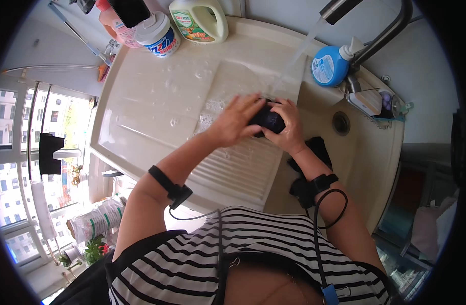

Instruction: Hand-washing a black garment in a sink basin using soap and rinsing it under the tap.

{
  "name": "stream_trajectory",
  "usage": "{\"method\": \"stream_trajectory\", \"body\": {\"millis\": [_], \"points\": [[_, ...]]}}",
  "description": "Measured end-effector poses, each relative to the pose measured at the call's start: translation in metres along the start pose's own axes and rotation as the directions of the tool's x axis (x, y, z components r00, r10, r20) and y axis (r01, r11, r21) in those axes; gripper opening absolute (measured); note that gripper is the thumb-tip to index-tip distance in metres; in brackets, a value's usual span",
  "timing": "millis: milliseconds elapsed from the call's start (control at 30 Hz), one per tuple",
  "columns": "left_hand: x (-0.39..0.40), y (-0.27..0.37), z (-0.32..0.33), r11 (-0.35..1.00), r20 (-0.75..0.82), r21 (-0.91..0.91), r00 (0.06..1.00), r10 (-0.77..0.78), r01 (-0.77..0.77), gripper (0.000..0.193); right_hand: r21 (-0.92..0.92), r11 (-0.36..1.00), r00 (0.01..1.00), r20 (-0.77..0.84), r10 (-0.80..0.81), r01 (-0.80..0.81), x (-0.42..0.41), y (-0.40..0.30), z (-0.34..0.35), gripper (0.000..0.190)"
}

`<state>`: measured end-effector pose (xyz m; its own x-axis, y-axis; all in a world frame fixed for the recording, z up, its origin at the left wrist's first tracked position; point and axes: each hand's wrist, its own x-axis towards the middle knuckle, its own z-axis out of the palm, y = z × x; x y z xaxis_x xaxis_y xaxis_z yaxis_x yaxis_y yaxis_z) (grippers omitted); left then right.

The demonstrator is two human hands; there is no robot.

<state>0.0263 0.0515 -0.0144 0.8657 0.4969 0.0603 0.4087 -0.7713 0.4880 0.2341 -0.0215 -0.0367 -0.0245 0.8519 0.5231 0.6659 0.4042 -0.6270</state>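
Observation:
Both hands press on a dark, wet, bunched item, likely cloth [270, 121], over the pale board beside the sink basin. My right hand [288, 124] curls around its right side. My left hand [238, 120], slightly blurred, lies against its left side with the fingers fairly straight. Water runs from the metal faucet [334, 13] and comes down just beyond the hands. Suds [208, 118] lie left of them on the board. The ribbed washboard part [233, 171] shows below my left hand. Another dark cloth [318, 152] lies in the basin, partly behind my right forearm.
A blue pump bottle [328, 66] stands by the faucet base, left of a rack with a soap dish [366, 101]. A pale green detergent jug [198, 21], a white tub [158, 36] and a pink bottle [118, 26] line the back edge. The drain [340, 123] is at the right.

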Motion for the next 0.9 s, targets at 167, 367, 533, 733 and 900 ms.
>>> {"method": "stream_trajectory", "body": {"millis": [167, 367, 533, 733, 900], "points": [[-0.079, -0.151, -0.058, 0.520, -0.677, 0.108, 0.445, -0.586, 0.848, 0.062, -0.053, 0.999, 0.998, -0.056, 0.002, -0.005, 0.007, -0.007, 0.008, 0.040], [0.028, -0.097, -0.016, 0.689, -0.419, 0.180, 0.688, -0.592, 0.703, 0.065, -0.046, 0.999, 0.993, -0.118, 0.002, -0.007, 0.004, -0.003, 0.011, 0.041], [0.080, -0.011, 0.030, 0.974, -0.327, -0.020, 0.919, -0.219, 0.225, 0.057, -0.025, 0.998, 0.994, -0.090, 0.054, -0.057, 0.002, -0.009, 0.013, 0.041], [0.003, -0.033, -0.013, 0.948, -0.446, 0.060, 0.858, -0.255, 0.313, 0.040, 0.006, 0.997, 0.979, -0.190, 0.075, -0.075, 0.002, 0.002, 0.014, 0.043], [-0.057, -0.037, 0.004, 0.779, -0.456, 0.334, 0.815, -0.359, 0.530, 0.065, 0.573, 0.600, 0.711, -0.041, 0.702, -0.559, 0.032, 0.003, 0.012, 0.030]]}}
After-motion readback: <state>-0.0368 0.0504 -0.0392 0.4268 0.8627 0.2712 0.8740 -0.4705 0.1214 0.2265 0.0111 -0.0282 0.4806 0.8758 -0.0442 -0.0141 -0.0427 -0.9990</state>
